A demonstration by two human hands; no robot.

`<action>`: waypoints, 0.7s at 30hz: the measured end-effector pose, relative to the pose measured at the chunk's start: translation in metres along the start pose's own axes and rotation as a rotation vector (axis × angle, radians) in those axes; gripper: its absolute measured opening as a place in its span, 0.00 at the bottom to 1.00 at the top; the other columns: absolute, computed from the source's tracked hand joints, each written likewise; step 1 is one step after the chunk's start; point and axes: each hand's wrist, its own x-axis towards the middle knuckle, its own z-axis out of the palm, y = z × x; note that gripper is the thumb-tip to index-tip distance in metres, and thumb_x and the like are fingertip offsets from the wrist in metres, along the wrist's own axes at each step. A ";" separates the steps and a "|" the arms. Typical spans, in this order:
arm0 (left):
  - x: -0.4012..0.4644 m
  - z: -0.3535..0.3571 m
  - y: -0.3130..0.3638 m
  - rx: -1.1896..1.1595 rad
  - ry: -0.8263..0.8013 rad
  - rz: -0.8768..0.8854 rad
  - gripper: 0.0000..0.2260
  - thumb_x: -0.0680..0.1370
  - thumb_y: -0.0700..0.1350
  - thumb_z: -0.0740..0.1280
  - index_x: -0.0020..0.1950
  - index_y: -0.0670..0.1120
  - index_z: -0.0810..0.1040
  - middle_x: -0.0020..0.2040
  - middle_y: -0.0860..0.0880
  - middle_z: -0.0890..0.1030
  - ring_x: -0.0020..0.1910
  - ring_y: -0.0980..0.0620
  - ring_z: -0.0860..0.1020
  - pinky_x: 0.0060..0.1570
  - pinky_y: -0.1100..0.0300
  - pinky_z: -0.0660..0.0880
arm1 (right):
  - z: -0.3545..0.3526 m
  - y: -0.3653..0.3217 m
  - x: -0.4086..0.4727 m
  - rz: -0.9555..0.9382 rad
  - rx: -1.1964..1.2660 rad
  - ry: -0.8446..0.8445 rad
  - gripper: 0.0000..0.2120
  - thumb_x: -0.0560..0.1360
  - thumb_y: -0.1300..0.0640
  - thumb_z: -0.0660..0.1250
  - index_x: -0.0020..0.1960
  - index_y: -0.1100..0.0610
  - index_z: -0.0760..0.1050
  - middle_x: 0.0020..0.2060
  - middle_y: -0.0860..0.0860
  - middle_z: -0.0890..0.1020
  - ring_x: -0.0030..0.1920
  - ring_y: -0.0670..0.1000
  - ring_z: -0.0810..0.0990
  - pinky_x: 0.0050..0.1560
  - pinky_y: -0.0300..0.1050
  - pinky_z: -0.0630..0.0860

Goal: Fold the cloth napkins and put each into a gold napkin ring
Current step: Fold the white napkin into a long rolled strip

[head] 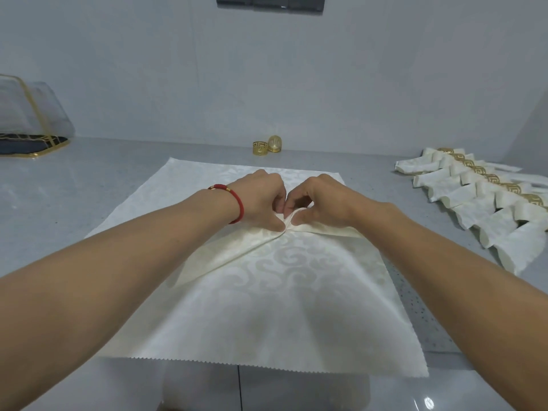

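Cut off at the top edge of the frame: a dark panel on the wall, only its lower strip visible. Cropped at the left edge too: a clear cover with gold trim over a dark tray, contents impossible to make out through the haze. Lost past the right edge: the far end of a row of finished napkins, cream rolls overlapping one another, each threaded through a gold ring, exact count hard to tell.

Spread across the middle of the grey surface: the cream napkin with a faint scroll pattern, its zigzag near edge hanging just over the lower centre of the frame. Gathered into a ridge at centre, creases fanning down-left and right from the pinch. Partly covered there by both hands and forearms, so the far half of the cloth only glimpsed between them.

Left hand, red bracelet at the wrist, fingers curled and pinching the raised fold. Right hand touching it knuckle to knuckle, fingers likewise curled onto the same ridge. Fingertips themselves mostly hidden under the knuckles.

Beyond the napkin, upper centre, near the wall: two loose gold rings side by side, touching or nearly so, well apart from the hands.
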 end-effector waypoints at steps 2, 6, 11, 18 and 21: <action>0.004 0.005 0.005 0.057 0.019 -0.034 0.10 0.65 0.53 0.76 0.40 0.53 0.77 0.43 0.52 0.78 0.48 0.49 0.77 0.47 0.51 0.80 | 0.005 0.000 -0.003 -0.009 -0.039 0.033 0.08 0.73 0.57 0.75 0.51 0.47 0.85 0.45 0.45 0.87 0.49 0.49 0.83 0.54 0.51 0.79; 0.008 0.009 0.008 0.013 0.004 -0.090 0.13 0.63 0.51 0.78 0.38 0.53 0.75 0.43 0.52 0.78 0.45 0.48 0.79 0.45 0.51 0.81 | 0.014 -0.001 -0.024 -0.034 -0.101 0.089 0.12 0.77 0.51 0.70 0.58 0.48 0.73 0.45 0.48 0.85 0.47 0.54 0.78 0.50 0.52 0.77; 0.012 0.003 0.013 0.052 -0.031 -0.074 0.09 0.65 0.47 0.78 0.38 0.50 0.79 0.41 0.50 0.79 0.43 0.46 0.81 0.44 0.51 0.82 | 0.020 0.008 -0.029 -0.156 -0.134 0.131 0.07 0.78 0.53 0.71 0.54 0.51 0.77 0.31 0.40 0.77 0.34 0.47 0.72 0.40 0.46 0.74; 0.007 0.005 0.021 0.188 0.039 -0.041 0.17 0.68 0.50 0.79 0.34 0.52 0.70 0.35 0.53 0.70 0.40 0.45 0.76 0.36 0.57 0.69 | 0.009 0.011 -0.008 -0.070 -0.039 0.095 0.02 0.74 0.57 0.76 0.45 0.55 0.85 0.36 0.51 0.84 0.38 0.51 0.78 0.41 0.46 0.72; 0.007 0.008 0.023 0.171 0.067 -0.054 0.17 0.67 0.47 0.77 0.33 0.53 0.67 0.36 0.52 0.68 0.43 0.44 0.75 0.34 0.57 0.67 | 0.006 0.016 -0.006 -0.021 0.106 0.099 0.02 0.72 0.54 0.79 0.43 0.51 0.87 0.39 0.48 0.87 0.43 0.49 0.83 0.48 0.48 0.79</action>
